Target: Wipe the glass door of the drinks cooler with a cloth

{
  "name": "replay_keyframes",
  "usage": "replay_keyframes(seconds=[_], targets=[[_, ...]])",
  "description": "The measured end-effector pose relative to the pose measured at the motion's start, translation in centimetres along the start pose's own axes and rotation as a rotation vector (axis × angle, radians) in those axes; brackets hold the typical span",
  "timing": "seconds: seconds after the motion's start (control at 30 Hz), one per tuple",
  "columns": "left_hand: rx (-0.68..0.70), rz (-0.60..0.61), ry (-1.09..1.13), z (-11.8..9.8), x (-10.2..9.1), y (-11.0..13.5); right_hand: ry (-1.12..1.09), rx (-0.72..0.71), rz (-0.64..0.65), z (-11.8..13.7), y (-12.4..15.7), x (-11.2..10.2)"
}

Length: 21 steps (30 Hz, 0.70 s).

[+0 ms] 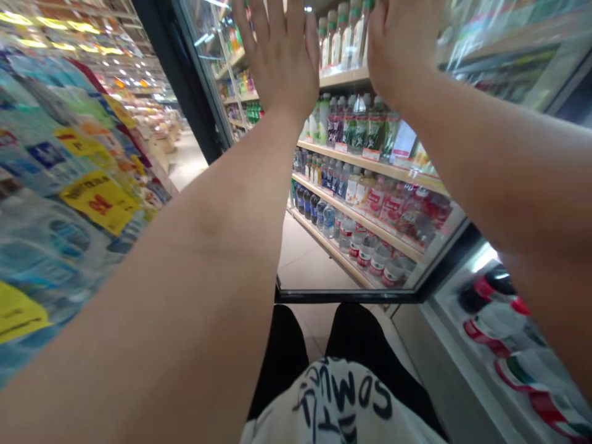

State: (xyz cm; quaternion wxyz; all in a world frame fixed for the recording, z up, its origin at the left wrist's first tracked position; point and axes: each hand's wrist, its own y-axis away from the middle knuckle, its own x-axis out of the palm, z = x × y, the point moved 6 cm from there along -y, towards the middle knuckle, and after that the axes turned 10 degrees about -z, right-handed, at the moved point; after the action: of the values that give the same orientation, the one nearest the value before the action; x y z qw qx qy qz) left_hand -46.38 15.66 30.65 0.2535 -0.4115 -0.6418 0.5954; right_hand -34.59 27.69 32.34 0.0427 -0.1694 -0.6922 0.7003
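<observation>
Both my arms reach forward to a glass door [314, 262] in a black frame. My left hand [284, 61] is open, its fingers spread flat on or just before the glass. To its right, my right hand [404, 46] is also raised to the glass with the thumb apart; the top edge of the view cuts off its fingertips. Neither hand holds anything. Between and below the hands, rows of drink bottles [365, 126] on shelves appear in the glass; I cannot tell whether they are seen through it or mirrored.
At lower right, bottles [522, 364] lie or stand on a low cooler shelf beside me. Packs of bottled water [50, 240] with yellow price signs [99, 200] are stacked on the left. My black-clad legs [365, 336] are just below the door's lower edge. A shop aisle [187, 160] runs behind.
</observation>
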Motion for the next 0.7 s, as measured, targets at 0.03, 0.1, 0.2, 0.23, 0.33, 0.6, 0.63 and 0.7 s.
replay_keyframes(seconds=[0.03, 0.1, 0.2, 0.23, 0.33, 0.6, 0.63, 0.7], targets=[[0.003, -0.017, 0.002, -0.1, -0.1, 0.0, -0.013, -0.096, 0.012, 0.5, 0.3, 0.0], [0.02, -0.061, 0.001, -0.5, -0.7, 0.1, -0.056, -0.351, 0.045, 1.5, 1.3, 0.2], [0.074, -0.124, -0.023, -1.4, -1.9, 0.5, -0.095, -0.471, 0.046, 1.1, 2.4, 0.1], [0.098, -0.139, -0.031, -1.6, -2.3, 0.6, -0.09, -0.397, 0.0, 0.4, 2.3, -0.2], [0.134, -0.14, -0.023, -1.8, -3.1, 1.3, -0.084, -0.142, -0.151, -1.6, 2.4, -1.2], [0.103, -0.036, 0.106, 0.2, -1.4, 2.4, -0.197, -0.267, -0.218, -5.5, 6.0, -0.3], [0.102, -0.042, 0.121, 0.4, -1.3, 2.4, -0.18, -0.193, -0.309, -6.7, 6.0, -0.7], [0.119, -0.061, 0.125, 0.5, -1.2, 2.4, -0.15, -0.121, -0.398, -7.9, 6.2, -1.1]])
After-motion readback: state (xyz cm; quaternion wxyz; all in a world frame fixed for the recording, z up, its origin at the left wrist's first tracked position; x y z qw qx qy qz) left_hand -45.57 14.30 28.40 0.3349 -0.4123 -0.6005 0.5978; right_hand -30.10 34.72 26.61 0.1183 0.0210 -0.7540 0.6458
